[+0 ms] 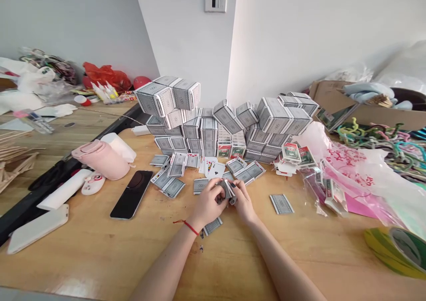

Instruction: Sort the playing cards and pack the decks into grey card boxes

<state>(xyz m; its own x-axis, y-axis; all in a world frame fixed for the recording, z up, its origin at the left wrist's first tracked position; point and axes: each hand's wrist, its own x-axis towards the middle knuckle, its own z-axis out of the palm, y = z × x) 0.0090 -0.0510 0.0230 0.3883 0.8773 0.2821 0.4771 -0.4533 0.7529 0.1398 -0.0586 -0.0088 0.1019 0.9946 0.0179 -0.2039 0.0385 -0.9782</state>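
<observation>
My left hand (211,200) and my right hand (243,202) meet over the middle of the table, both closed around a playing card (228,190) that looks bent. Whether more than one card is in them I cannot tell. A red string circles my left wrist. Just beyond my fingers, loose playing cards (215,170) lie face up, a club among them. Partly under my left wrist is a patterned card (213,225), face down. Another face-down card (282,204) lies right of my right hand. Behind stand stacked blocks built of grey-backed cards (209,130).
Left are a black phone (132,194), a pink cup (101,159), a white power bank (38,228) and a computer mouse (93,183). To the right are card boxes (291,152), pink-and-white plastic bags (353,168) and a yellow-green tape roll (397,250). A wall rises behind.
</observation>
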